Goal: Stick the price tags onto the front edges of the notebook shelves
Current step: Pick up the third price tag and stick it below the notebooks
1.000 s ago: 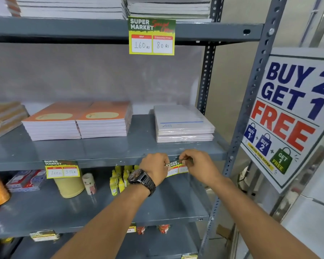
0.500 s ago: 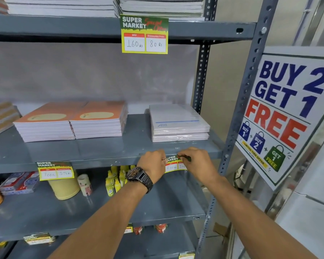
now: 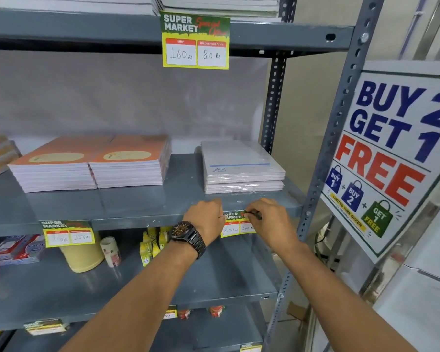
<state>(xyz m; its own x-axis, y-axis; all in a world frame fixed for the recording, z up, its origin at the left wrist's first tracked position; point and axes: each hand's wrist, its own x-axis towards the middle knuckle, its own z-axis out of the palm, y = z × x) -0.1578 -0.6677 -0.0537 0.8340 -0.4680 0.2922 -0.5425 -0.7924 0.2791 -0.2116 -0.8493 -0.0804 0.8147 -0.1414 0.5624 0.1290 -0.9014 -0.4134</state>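
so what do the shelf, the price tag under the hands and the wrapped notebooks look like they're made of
Shelf: grey painted metal, probably steel, with slight sheen and punched uprights.
Price tag: thin printed paper or card with handwritten prices; whether glossy, unclear.
Wrapped notebooks: paper in clear plastic film, which shows creases and glare.

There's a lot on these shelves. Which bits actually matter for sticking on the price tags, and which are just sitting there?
Part of the job:
- price tag being pressed on by the left hand and right hand
- middle shelf edge
- white notebook stack
- orange notebook stacks
- tags already up

Just lying about:
- promotional poster
- yellow bottles
- tape roll
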